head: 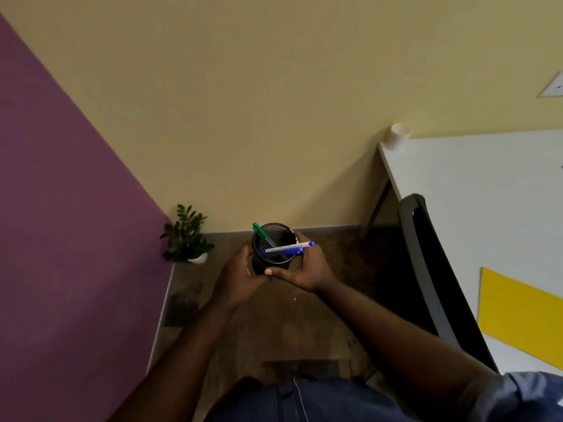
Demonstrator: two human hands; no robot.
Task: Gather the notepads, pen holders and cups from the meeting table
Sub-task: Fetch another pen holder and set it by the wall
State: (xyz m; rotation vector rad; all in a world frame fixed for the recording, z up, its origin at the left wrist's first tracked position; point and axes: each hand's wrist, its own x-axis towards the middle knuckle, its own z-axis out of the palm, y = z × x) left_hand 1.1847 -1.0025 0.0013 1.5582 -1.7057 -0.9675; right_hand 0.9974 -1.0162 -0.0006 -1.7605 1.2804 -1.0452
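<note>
A black mesh pen holder point(265, 268) is held in front of me above the floor, away from the table. My left hand point(239, 277) wraps its left side and my right hand point(304, 268) grips its right side. Green pens point(261, 232) stand inside it, and blue pens point(288, 248) lie across its rim under my right fingers. A white paper cup point(397, 136) stands on the far left corner of the white meeting table point(457, 175). A yellow notepad point(521, 315) lies on the table at the right edge of view.
A dark chair point(426, 269) is pushed against the table's left side. A small potted plant point(185, 239) sits on the floor in the corner where the purple wall point(61, 208) meets the yellow wall point(243, 102). A wall socket point(554, 86) is at the upper right.
</note>
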